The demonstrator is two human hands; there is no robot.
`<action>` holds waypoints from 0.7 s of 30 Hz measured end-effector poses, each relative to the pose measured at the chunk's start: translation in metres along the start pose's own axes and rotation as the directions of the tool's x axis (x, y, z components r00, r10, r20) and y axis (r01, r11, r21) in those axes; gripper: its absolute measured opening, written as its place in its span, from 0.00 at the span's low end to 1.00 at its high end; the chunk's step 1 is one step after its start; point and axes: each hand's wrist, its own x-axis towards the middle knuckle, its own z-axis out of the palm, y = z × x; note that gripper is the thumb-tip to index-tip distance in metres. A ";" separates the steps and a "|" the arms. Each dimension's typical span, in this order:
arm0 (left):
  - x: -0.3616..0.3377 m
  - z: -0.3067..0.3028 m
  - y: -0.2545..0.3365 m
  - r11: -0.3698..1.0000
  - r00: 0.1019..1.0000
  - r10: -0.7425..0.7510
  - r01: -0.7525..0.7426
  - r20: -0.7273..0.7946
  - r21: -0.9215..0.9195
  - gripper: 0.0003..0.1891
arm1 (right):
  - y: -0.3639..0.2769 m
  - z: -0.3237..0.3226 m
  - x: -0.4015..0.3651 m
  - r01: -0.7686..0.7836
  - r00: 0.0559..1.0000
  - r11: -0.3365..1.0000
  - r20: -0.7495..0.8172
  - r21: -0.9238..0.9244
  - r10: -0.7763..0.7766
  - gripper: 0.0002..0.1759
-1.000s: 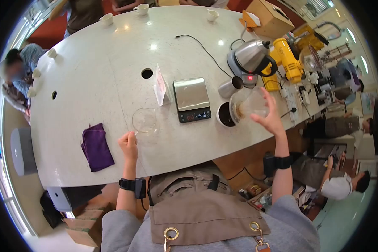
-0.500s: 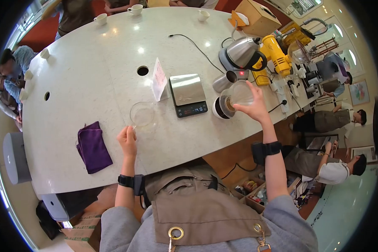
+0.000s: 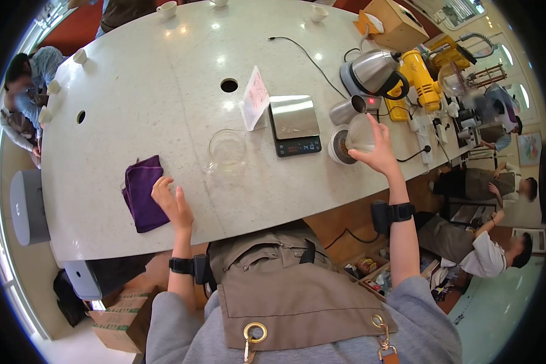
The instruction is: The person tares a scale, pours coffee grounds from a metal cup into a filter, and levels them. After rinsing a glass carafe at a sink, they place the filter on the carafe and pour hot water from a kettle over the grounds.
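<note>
My right hand (image 3: 379, 156) grips a clear glass dripper (image 3: 359, 133) that holds a brown-stained paper filter, tilted over a white cup (image 3: 340, 147) with dark grounds inside. My left hand (image 3: 171, 203) lies open on the white counter (image 3: 164, 91), fingers spread beside a purple cloth (image 3: 142, 193). A clear glass server (image 3: 227, 149) stands alone to the right of that hand, apart from it. A digital scale (image 3: 294, 124) with a steel top sits between the server and the cup.
A steel cup (image 3: 348, 110), a gooseneck kettle (image 3: 375, 71), a yellow grinder (image 3: 424, 79) and a cardboard box (image 3: 394, 24) crowd the right end. A white card (image 3: 255, 98) stands by a round hole (image 3: 229, 85). Small white cups line the far rim. People sit at left and right.
My left hand has let go of the glass server and moved left to the purple cloth. My right hand has lowered the dripper closer over the white cup.
</note>
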 end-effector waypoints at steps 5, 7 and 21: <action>-0.011 -0.040 -0.014 0.936 0.998 0.055 -0.058 0.020 0.347 0.20 | -0.006 -0.005 0.001 0.047 0.998 0.998 -0.048 0.045 -0.045 0.61; -0.014 -0.048 -0.016 0.893 0.997 -0.003 -0.034 0.082 0.448 0.23 | -0.007 -0.010 0.002 0.049 0.999 0.997 -0.014 0.065 -0.048 0.60; -0.014 -0.047 -0.017 0.815 0.986 -0.062 -0.041 0.158 0.577 0.28 | 0.000 -0.005 0.002 0.080 0.994 0.997 -0.072 0.012 -0.078 0.53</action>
